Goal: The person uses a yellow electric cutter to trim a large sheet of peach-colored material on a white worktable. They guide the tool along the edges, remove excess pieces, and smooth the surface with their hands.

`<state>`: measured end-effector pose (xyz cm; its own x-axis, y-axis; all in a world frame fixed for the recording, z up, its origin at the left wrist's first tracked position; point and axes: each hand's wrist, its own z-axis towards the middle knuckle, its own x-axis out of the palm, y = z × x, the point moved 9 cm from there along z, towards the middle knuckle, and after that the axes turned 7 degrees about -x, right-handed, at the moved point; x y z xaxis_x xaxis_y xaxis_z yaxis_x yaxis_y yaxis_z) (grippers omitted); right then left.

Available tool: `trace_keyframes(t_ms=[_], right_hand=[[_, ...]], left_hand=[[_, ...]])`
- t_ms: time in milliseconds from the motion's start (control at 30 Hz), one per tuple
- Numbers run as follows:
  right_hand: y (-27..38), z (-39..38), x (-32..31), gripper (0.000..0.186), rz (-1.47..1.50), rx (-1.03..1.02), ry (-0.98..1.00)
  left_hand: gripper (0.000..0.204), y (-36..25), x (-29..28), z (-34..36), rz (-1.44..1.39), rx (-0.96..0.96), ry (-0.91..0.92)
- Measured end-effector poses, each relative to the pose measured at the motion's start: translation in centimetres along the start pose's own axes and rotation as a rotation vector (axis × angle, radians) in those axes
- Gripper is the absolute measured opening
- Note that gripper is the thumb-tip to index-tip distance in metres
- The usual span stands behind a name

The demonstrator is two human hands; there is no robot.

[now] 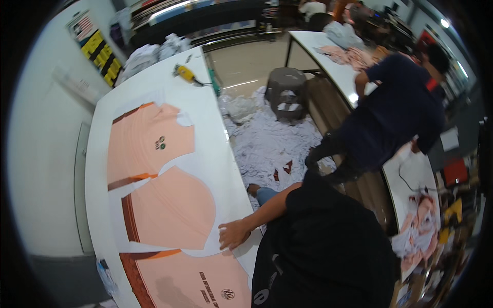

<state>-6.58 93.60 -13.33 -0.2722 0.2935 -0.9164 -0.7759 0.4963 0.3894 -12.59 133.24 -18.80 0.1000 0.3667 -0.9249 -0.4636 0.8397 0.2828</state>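
Observation:
My right hand (233, 233) rests on the white backing sheet, fingers loosely bent and apart, beside a rounded peach fabric panel (169, 210) with a dark side band. My left hand is out of view. Above this panel lies a peach shirt-shaped piece (149, 138) with a small printed emblem; below it, another peach piece (174, 282) carries dark lettering and a logo. All lie on the white table (105, 97), where a yellow corded power tool (185, 73) sits toward the far end.
A co-worker in a dark top (395, 108) bends over a second table (313, 41) holding peach cloth. A grey stool (285, 92) and heaped white fabric (267, 138) occupy the floor between tables. A wide black machine (195, 15) stands behind; a white wall (51, 143) borders the left.

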Motion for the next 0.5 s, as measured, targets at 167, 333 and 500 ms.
trace_keyframes(t_ms=[167,333,500], right_hand=[[-14.5,-2.3,-10.5,0.042,0.124,0.288,-0.365],[-39.2,-6.3,-18.2,0.053,0.248,0.739,-0.734],[-65.9,-8.0,-28.3,0.048,-0.013,0.954,-0.872]], left_hand=[[0.080,1.3,-0.6,2.6,0.000,-0.347,-0.089],[0.083,-16.2,-6.3,6.3,-0.163,-0.312,-0.142],[0.079,-41.0,-13.6,4.9,-0.373,0.025,0.314]])
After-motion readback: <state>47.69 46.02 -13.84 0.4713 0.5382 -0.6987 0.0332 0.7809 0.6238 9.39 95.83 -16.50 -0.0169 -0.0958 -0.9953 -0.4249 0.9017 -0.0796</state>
